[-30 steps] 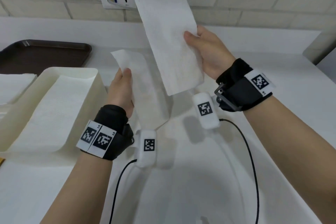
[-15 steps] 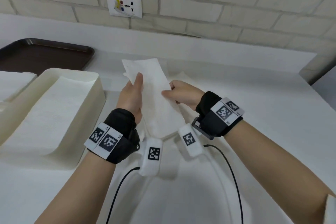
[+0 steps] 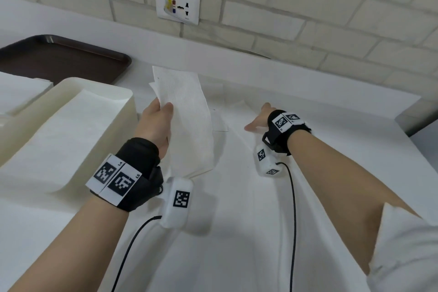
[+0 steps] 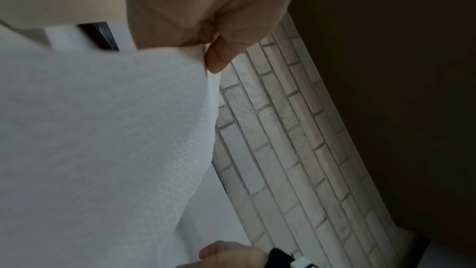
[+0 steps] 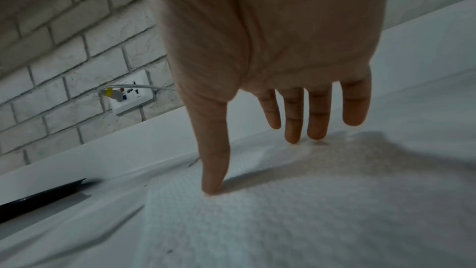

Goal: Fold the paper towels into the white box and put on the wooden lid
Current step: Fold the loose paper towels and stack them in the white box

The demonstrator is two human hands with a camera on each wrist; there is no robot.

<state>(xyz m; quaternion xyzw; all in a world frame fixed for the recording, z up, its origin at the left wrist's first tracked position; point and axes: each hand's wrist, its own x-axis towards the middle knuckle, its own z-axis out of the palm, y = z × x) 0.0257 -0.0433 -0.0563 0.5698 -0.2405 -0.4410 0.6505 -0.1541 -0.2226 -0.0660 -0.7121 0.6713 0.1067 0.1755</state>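
Left fingers (image 4: 216,62) and thumb pinch the folded towel (image 3: 187,125) by its left edge; the left hand (image 3: 155,125) holds it upright at centre frame in the head view, just right of the box (image 3: 118,92). The right hand's fingers (image 5: 293,117) are straight and spread, thumb tip pressed onto a flat sheet (image 5: 283,211) on the counter (image 3: 237,232); nothing is gripped. That right hand (image 3: 258,121) sits right of centre, well apart from the held towel.

Change noted: half a second ago both hands met on the one towel at centre frame. The right hand has since let go and moved right, down onto the next sheet; the left hand alone now carries the folded piece. A second ago two separate strips were held raised, one in each hand.

Judgement: the fold on this towel appears done and the piece is ready to go into the box, where towels already lie, at the left of the frame. The right hand seems to be starting on the next sheet. A tray (image 3: 59,59) lies in the upper left. No wooden lid is visible in any view, so the closing step is not yet in hand.
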